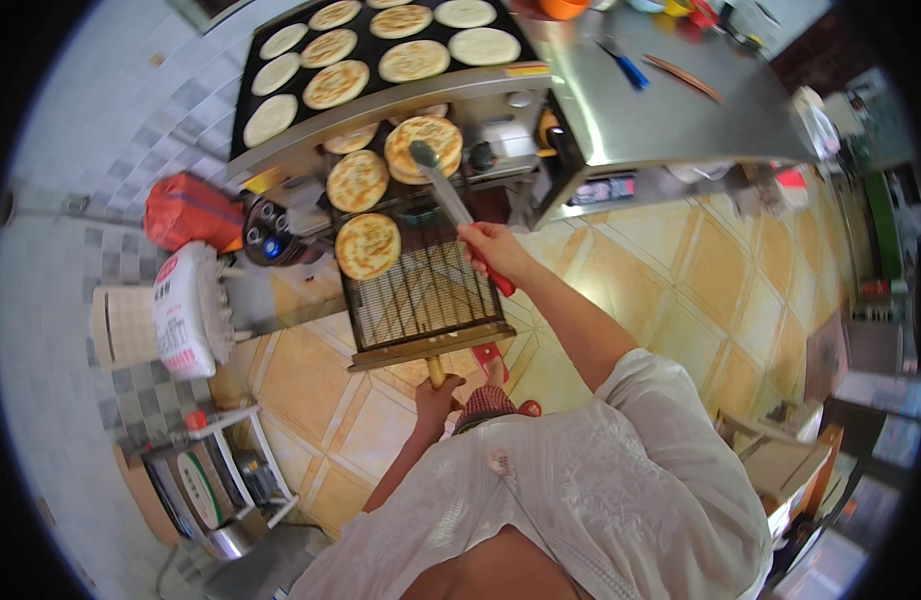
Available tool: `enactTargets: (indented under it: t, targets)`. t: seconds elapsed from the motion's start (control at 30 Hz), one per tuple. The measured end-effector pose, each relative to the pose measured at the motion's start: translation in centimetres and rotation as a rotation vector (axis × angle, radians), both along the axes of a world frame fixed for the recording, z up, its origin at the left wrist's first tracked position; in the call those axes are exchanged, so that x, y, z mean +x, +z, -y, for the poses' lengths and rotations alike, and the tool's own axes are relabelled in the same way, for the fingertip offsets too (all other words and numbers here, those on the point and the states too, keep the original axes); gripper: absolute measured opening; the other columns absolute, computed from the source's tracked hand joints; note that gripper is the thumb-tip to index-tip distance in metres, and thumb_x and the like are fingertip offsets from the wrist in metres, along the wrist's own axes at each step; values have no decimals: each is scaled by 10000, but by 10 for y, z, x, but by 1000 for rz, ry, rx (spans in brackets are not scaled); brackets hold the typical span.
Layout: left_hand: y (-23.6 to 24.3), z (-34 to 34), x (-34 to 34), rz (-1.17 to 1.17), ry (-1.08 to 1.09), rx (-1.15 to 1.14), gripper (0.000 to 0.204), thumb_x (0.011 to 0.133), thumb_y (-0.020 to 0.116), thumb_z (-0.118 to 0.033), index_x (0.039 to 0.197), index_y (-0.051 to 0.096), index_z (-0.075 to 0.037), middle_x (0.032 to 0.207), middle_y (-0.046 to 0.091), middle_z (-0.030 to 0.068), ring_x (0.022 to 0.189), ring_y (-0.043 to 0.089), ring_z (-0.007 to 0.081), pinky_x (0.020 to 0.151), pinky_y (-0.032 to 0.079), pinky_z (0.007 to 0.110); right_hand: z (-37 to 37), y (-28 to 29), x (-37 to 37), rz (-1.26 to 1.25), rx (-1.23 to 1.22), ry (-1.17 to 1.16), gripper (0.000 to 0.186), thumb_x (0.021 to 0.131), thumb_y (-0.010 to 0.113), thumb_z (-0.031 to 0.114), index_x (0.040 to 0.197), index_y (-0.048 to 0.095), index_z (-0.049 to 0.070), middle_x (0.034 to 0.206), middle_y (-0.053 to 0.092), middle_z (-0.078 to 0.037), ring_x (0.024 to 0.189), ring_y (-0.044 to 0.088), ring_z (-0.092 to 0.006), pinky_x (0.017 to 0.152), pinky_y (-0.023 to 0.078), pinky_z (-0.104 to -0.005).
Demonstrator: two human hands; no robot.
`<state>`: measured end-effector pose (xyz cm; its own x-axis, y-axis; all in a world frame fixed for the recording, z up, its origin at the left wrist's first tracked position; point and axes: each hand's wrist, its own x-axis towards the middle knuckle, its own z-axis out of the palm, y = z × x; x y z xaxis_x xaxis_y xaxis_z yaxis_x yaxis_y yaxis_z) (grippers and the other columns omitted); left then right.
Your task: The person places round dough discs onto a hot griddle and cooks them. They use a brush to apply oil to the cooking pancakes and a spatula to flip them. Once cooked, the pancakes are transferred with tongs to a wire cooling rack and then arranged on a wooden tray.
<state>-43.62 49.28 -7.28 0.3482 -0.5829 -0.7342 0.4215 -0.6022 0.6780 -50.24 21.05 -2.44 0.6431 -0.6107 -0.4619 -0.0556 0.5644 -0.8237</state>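
Tiled floor [671, 270] in cream and tan extends beneath the work area, with a griddle [421, 97] at the upper part of the view and a stainless-steel table [691, 115] adjoining it on the right. Several rows of round flatbreads occupy the black griddle plate; some are browned in patches, others pale. A blue-handled tool [633, 72] and a curved brown strip [684, 78] lie on the table near each other.

Below the griddle, a wire rack [431, 285] projects toward the person. Position of flatbreads at the rack: one browned flatbread [369, 247] lies on its left side; a second flatbread [358, 181] lies just behind it; a stack of flatbreads [401, 150] is located to the right of the second, at the rear.

Left grip [439, 398]: clenched around the wooden handle [437, 368] at the front of the rack.

Right grip [496, 252]: grasping red-handled metal tongs [453, 203]. The tongs point away from the person, tip over the top flatbread of the stack; whether they pinch it cannot be determined.

Left of the rack are a red bag [189, 212], a black appliance [271, 232] with a blue light, and a white sack [186, 312].
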Motion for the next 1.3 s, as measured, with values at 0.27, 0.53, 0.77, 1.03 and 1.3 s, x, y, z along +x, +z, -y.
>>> enactTargets:
  t: [0.27,0.53,0.77,1.03,1.3]
  targets:
    - [-42,-6,21,-3,-202,-62,322,849,581,-285,1076,584,-57,1120,613,99,947,556,157,619,479,288,-171,37,-225,-40,-95,-258,295,931,547,338,953,542,45,643,501,0,489,453,-67,418,371,-240]
    - [-75,12,75,129,-479,-322,303,873,575,-263,1142,537,-128,1112,637,23,622,481,76,566,394,194,-459,71,-446,-639,-39,-1250,333,906,584,350,952,566,21,642,506,1,487,441,-72,426,376,-247]
    - [-44,23,60,55,-356,-177,245,863,603,-306,1027,563,-129,1082,658,43,519,483,87,529,415,187,-667,72,-572,-721,34,-2080,266,909,587,291,781,519,68,561,487,-4,386,418,-79,346,316,-235]
    - [-32,47,52,-103,-202,-22,180,865,607,-296,870,574,-119,1066,667,71,516,492,72,523,440,214,-779,36,-741,-108,249,-2330,373,904,565,411,798,464,67,600,443,0,446,419,-78,384,341,-200]
    - [-52,38,68,-51,-323,-198,148,871,595,-270,861,584,-122,1026,671,83,552,527,92,526,448,222,-632,88,-673,27,-40,-2263,279,941,505,311,948,476,33,683,484,-19,467,411,-66,399,331,-191]
